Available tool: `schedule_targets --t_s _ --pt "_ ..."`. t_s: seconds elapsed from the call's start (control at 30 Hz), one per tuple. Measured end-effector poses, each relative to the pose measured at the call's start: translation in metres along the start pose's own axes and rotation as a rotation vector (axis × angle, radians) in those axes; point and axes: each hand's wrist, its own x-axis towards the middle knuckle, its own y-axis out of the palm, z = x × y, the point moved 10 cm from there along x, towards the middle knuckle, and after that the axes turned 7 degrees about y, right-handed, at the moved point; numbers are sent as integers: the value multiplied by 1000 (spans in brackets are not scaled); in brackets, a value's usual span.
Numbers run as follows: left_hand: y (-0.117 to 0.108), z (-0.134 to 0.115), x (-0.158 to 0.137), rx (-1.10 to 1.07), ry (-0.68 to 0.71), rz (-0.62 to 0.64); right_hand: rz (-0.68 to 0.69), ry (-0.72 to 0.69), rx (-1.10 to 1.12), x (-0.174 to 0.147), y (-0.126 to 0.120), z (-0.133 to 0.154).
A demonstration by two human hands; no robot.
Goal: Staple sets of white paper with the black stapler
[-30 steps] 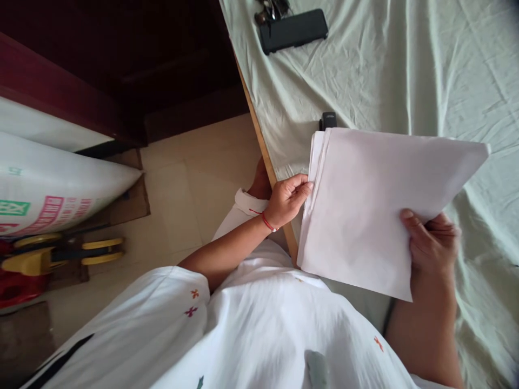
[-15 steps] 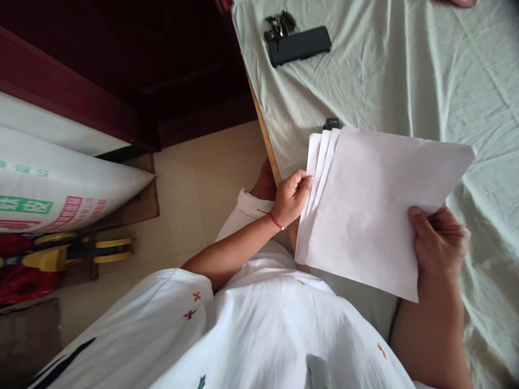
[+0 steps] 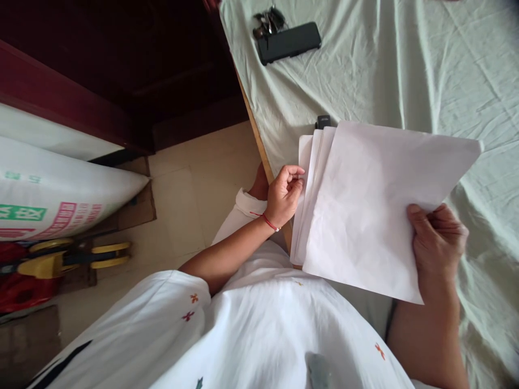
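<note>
A fanned stack of white paper sheets (image 3: pixel 368 205) is held over the table, its top sheet blank and slightly wrinkled. My right hand (image 3: pixel 440 243) grips the stack at its right edge, thumb on top and fingers curled beneath. At the left side, my left hand (image 3: pixel 286 194) has its thumb and curled fingers at the edge of the fanned sheets, with a small gap showing between thumb and index finger. A red string bracelet (image 3: pixel 271 222) circles that wrist. Part of a small black object (image 3: pixel 323 121) shows just behind the stack.
A black phone-like case (image 3: pixel 290 43) and a bunch of keys (image 3: pixel 271 22) lie on the pale green tablecloth (image 3: pixel 365 70). Past the table's wooden edge (image 3: pixel 259 143) is a tiled floor (image 3: pixel 178 189). A printed white sack (image 3: pixel 68 189) and a red-and-yellow object (image 3: pixel 44 267) stand at left.
The sheets at the left are fanned a little wider. My left thumb has drawn back toward the stack's edge, and a gap has appeared beside the index finger. My right hand keeps its grip.
</note>
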Motion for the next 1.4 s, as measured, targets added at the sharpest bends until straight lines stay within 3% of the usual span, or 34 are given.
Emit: schedule_targets --t_s 0.33,0.7,1.13,1.4 --pt "3 -10 1 -44 52 18 0 -2 -19 2 1 -4" --pt "-2 -10 -1 48 -15 21 -21 -4 -10 3 0 -4" --pt "-2 -10 -1 -2 -47 30 -35 -24 -10 5 0 -6" --pt "7 -12 -1 39 -29 118 -50 -21 -62 3 1 -3"
